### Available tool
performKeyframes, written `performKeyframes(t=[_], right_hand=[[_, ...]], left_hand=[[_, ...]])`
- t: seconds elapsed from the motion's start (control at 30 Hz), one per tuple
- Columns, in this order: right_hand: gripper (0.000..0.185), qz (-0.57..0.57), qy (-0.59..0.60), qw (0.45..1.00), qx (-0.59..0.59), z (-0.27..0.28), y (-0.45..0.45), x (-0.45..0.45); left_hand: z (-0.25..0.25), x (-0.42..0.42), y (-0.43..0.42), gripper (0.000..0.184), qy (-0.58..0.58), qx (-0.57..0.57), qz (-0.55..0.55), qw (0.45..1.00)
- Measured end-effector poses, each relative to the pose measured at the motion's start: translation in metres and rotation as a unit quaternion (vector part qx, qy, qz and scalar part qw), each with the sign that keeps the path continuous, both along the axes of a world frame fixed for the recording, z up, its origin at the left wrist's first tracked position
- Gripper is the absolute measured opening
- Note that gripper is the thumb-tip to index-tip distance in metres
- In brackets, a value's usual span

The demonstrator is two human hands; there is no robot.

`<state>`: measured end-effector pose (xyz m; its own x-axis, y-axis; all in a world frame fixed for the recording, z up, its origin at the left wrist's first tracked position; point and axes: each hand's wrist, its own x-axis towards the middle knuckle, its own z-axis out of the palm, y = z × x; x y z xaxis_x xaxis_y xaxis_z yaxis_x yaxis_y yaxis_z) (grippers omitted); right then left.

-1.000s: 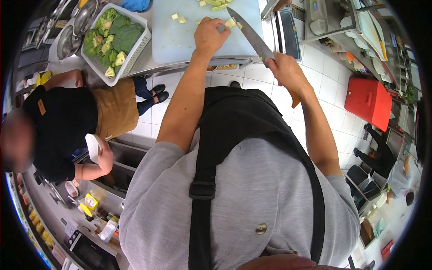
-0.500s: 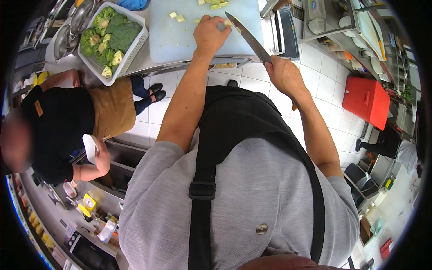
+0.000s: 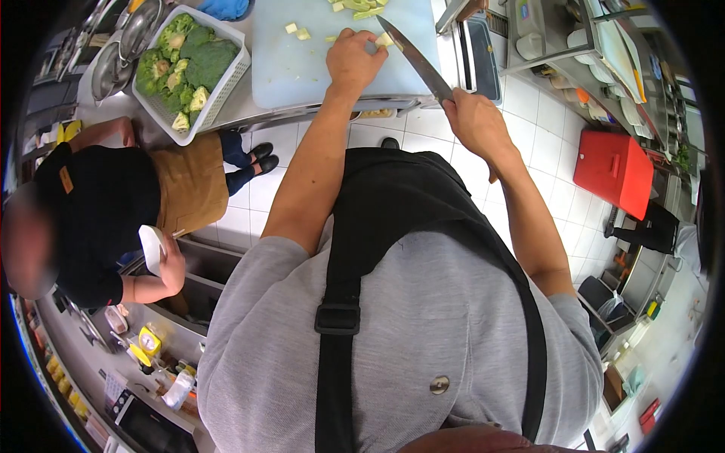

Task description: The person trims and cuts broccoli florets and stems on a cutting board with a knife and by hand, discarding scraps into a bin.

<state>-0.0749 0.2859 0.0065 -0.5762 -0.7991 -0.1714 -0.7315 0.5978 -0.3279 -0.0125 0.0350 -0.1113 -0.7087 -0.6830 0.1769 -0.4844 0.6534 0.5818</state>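
My right hand [image 3: 477, 124] is wrapped round the handle of a chef's knife [image 3: 417, 62], its long blade slanting up and left over the cutting board [image 3: 291, 79]. My left hand [image 3: 355, 62] rests on the board with curled fingers, its fingertips at a small pale green vegetable piece [image 3: 384, 39] beside the blade. More cut pieces [image 3: 302, 34] lie to the left of the fingers, and green strips [image 3: 368, 13] lie at the board's far edge. Part of the piece at my fingertips is hidden.
A white basket of broccoli [image 3: 226, 94] stands left of the board, near metal bowls [image 3: 111, 72] and a blue cloth [image 3: 224, 7]. A co-worker [image 3: 106, 219] stands at left holding a white dish [image 3: 152, 249]. A red bin [image 3: 613, 170] and a shelf rack are at right.
The knife blade has shifted slightly away from the piece at my left fingertips, which now shows more. My hands have barely moved. A person at far right has shifted a little.
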Motion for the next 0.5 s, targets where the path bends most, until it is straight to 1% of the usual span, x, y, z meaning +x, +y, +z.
performKeyframes(t=[0.17,0.33,0.5], right_hand=[[0.030,-0.010,-0.021,1.000,0.019,0.000,0.001,0.001],[0.030,-0.013,-0.016,1.000,0.012,-0.011,0.003,-0.001],[0.031,0.004,-0.036,0.999,-0.014,-0.026,-0.001,-0.011]], left_hand=[[0.001,0.000,0.000,0.029,-0.004,0.006,-0.003,1.000],[0.002,0.001,0.001,0.030,0.004,-0.002,-0.008,1.000],[0.002,0.000,0.001,0.030,0.002,0.002,-0.012,1.000]])
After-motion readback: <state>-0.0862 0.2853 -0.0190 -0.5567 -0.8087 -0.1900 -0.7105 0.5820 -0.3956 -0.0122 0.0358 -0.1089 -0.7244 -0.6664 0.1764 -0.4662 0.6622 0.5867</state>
